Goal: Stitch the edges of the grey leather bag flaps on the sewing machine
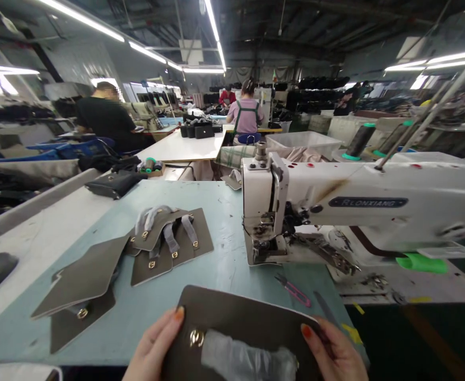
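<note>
Both my hands hold a dark grey-brown bag panel (240, 312) at the table's front edge. My left hand (157, 341) grips its left side, thumb on top, and my right hand (333, 346) grips its right side the same way. The panel carries a gold buckle and a strap wrapped in cloudy plastic (248, 357); its lower edge runs out of view. Ahead stands a white sewing machine (320, 196), with another panel (252, 256) partly hidden under its head. Pink-handled thread snips (294, 291) lie between the machine and my right hand.
Several similar panels (172, 238) with wrapped straps lie in loose piles on the blue-green tabletop (224, 233). A black bag (115, 182) sits at the far left. Thread cones (358, 142) stand behind the machine. A person in a pink top (247, 114) and another in black (105, 116) sit farther off.
</note>
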{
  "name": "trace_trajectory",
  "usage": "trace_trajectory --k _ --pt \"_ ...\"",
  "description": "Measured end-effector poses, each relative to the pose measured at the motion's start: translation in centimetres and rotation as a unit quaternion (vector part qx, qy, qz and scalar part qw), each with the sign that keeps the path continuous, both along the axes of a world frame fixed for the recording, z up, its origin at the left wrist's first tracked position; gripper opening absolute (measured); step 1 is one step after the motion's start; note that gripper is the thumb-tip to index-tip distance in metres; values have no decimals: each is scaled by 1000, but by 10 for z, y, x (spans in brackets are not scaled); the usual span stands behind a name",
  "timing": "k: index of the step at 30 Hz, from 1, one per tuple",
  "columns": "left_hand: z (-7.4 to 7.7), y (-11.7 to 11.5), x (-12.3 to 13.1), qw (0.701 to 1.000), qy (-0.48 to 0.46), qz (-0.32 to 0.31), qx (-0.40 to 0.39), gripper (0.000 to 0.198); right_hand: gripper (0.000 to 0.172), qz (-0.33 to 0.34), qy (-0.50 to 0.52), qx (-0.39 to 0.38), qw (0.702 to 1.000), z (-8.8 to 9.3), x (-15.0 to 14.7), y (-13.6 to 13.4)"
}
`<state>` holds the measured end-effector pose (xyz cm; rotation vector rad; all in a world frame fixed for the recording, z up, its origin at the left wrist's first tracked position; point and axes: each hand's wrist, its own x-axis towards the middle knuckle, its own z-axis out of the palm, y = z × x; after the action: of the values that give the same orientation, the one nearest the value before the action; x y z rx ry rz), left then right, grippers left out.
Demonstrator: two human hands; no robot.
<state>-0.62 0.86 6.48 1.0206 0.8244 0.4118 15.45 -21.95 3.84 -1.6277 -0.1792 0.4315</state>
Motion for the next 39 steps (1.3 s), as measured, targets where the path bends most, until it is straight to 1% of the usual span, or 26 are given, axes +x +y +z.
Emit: trace_trajectory --k 2,3,4,6,8,10,11,13,16,18,21,23,26,29,31,34,39 --pt "-10 8 4 995 -55 11 -78 39 43 -35 11 2 999 -3 -6 23" --pt "-16 10 9 992 -77 12 -95 39 46 -41 22 3 999 -5 -9 36" --pt "-22 10 15 991 -90 13 -101 37 49 -32 35 13 999 -8 -13 49" --pt "-31 9 31 991 -80 29 -100 34 54 23 64 54 996 -13 -18 74" --pt "-36 10 51 993 -45 54 -94 41 56 77 78 77 991 -16 -18 92" --pt "-35 19 72 993 -23 67 -92 48 54 113 69 67 989 -16 -10 102" --pt "-33 25 82 993 -21 64 -92 47 52 129 57 56 988 -15 -3 104" --pt "-29 41 102 995 -21 46 -90 40 49 162 37 33 986 -12 12 106" --pt "-25 62 129 997 -11 1 -76 32 45 202 23 11 979 -9 32 108" --pt "-25 72 143 997 -13 -33 -70 31 44 203 18 0 979 -10 41 111" --pt "-24 81 160 995 -26 -71 -70 29 44 178 21 -3 984 -15 48 118" --pt "-18 85 168 994 -8 -74 -79 25 45 158 33 12 987 -20 49 123" --pt "-2 85 177 993 32 -73 -83 18 47 136 44 42 989 -25 50 127" --pt "12 83 180 993 25 -91 -69 20 49 122 44 53 990 -27 48 130" --pt "15 83 180 993 19 -94 -68 22 50 111 49 52 991 -26 47 131" --pt "9 85 179 993 12 -97 -68 26 53 95 48 49 993 -22 45 133" --pt "-16 94 180 991 -15 -125 -39 32 55 82 54 52 994 -18 46 137"
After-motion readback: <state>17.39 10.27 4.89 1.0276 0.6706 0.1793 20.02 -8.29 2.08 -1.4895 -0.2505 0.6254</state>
